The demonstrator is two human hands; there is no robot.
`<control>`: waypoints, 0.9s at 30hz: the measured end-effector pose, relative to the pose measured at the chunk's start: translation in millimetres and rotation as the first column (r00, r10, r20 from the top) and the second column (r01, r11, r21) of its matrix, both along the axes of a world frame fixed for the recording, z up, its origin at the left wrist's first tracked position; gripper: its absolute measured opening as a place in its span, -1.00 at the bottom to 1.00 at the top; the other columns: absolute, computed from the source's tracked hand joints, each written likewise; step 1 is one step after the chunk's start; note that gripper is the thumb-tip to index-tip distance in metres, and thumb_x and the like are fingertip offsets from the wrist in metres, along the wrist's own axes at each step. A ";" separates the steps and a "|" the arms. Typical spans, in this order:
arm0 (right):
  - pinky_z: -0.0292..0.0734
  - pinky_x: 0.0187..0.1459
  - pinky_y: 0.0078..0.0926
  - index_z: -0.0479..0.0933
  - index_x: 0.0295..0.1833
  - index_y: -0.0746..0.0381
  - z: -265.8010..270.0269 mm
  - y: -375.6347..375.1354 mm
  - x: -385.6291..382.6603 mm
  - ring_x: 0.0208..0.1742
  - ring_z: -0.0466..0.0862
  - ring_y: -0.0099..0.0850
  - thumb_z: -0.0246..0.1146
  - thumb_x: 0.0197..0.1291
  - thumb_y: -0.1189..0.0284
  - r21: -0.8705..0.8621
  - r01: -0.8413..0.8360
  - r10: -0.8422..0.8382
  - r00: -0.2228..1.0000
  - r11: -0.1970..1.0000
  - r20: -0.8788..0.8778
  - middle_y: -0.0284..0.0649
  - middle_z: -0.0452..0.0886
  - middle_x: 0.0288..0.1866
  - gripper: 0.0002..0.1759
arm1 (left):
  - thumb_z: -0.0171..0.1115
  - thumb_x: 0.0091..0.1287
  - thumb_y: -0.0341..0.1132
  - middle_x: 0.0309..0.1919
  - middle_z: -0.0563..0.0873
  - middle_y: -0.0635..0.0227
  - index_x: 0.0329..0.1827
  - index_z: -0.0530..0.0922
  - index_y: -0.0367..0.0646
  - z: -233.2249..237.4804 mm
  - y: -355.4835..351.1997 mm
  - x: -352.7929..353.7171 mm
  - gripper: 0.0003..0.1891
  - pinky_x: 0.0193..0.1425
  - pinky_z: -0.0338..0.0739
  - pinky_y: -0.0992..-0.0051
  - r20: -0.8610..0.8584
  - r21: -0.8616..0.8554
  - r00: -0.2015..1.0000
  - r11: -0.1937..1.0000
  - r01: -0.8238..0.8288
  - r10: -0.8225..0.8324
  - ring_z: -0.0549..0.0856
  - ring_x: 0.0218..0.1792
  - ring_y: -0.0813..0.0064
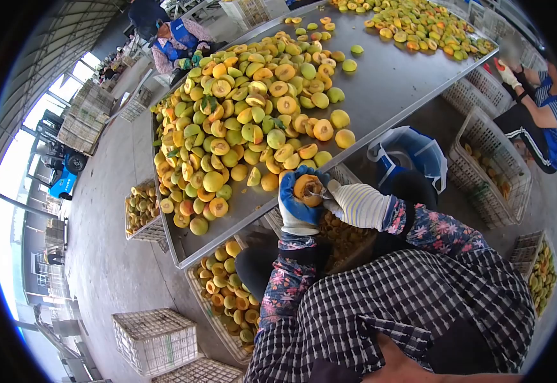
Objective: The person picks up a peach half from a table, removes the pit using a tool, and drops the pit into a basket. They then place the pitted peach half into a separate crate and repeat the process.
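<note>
My left hand point(299, 203), in a blue-palmed white glove, is wrapped round a yellow peach half point(308, 189), cut face up. In my right hand point(359, 204), gloved in striped white, is a thin metal pitting tool point(320, 194), its tip at the flesh; its exact shape is partly hidden by my fingers. Both hands are just off the near edge of the metal table point(381, 96). A large heap of halved peaches point(246, 115) lies on the table beyond them. Below my hands, a crate of peach pieces point(349, 239) is partly covered by my arms.
A crate of peach halves point(227, 287) stands at my left, and a blue-and-white bucket point(412, 153) at my right. Co-workers sit at the far left point(183, 41) and right point(550, 115). White crates point(154, 341) stand on the floor. A bare hand point(396, 364) shows at the bottom edge.
</note>
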State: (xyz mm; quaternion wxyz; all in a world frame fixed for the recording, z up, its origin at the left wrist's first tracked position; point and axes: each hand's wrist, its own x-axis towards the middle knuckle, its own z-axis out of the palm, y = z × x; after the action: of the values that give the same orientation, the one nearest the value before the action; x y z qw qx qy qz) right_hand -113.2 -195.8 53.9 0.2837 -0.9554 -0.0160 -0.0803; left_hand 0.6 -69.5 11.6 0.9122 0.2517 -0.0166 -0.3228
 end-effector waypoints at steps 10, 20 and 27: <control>0.48 -0.50 -0.47 0.46 -0.02 0.21 -6.5 6.2 1.9 -0.59 0.50 -0.43 0.11 0.43 0.03 0.748 0.003 0.168 0.974 0.664 -0.152 -0.36 0.48 -0.51 -0.58 | 0.00 0.54 -0.01 -0.13 0.63 0.26 -0.02 0.52 -0.19 -6.6 2.1 -8.5 -0.62 0.24 0.53 0.18 0.379 0.215 0.921 0.959 -0.186 0.094 0.62 -0.04 0.28; 0.51 -0.15 -0.28 0.49 0.07 0.25 -74.8 5.7 17.1 -0.28 0.64 -0.10 0.15 0.41 0.19 0.523 -0.219 0.173 0.975 0.824 0.137 -0.07 0.64 -0.30 -0.65 | 0.00 0.54 -0.06 -0.22 0.63 0.23 -0.07 0.49 -0.25 2.9 -2.1 -4.9 -0.64 0.06 0.63 0.19 0.176 0.203 0.984 0.978 -0.050 0.014 0.68 -0.14 0.23; 0.14 -0.70 -0.66 0.50 -0.15 0.05 12.4 3.6 -6.8 -0.73 0.30 -0.65 0.12 0.41 -0.05 0.906 0.400 0.539 0.736 0.141 -0.409 -0.51 0.34 -0.63 -0.62 | -0.01 0.53 0.02 -0.36 0.62 0.25 -0.25 0.51 -0.18 5.0 6.1 -3.1 -0.58 -0.06 0.64 0.16 0.220 0.265 0.968 0.962 0.060 -0.121 0.67 -0.29 0.24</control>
State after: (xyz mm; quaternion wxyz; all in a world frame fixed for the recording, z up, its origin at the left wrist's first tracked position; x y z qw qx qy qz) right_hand -119.9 -192.3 66.3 0.8224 -0.4776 0.0938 0.2945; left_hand -2.5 -63.4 16.6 0.8479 0.4027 -0.0939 -0.3318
